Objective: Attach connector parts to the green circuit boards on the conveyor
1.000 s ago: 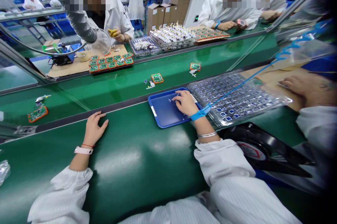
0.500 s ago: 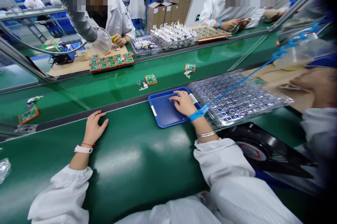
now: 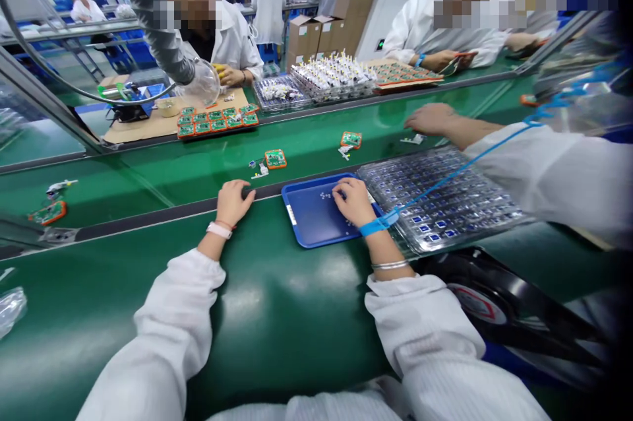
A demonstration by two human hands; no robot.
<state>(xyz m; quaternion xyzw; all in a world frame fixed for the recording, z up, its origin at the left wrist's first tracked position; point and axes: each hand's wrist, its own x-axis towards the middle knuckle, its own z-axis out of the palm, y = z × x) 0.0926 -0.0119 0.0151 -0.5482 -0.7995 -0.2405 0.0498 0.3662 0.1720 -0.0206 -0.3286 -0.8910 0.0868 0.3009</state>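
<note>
My left hand (image 3: 235, 202) is at the edge of the green bench beside the conveyor, palm down, thumb apart from the fingers, with nothing seen in it. Close beyond it on the belt lie a green circuit board (image 3: 275, 158) in an orange frame and a small white part with wires (image 3: 260, 171). My right hand (image 3: 353, 201), wearing a blue wrist strap (image 3: 378, 223), is over the shallow blue tray (image 3: 316, 226). Its fingers are curled, thumb and fingertips together; anything between them is too small to tell. Small clear pieces (image 3: 325, 196) lie in the tray near the fingertips.
Right of the tray are stacked clear blister trays (image 3: 445, 200) with small dark-blue square parts. A black tape dispenser-like object (image 3: 499, 295) is near my right forearm. A co-worker's hand (image 3: 432, 119) reaches over the belt. Another framed board (image 3: 351, 139) lies on the belt.
My left hand has moved right and forward toward the belt's edge. My right hand's fingers have curled together over the tray. The co-worker's arm has reached out over the belt.
</note>
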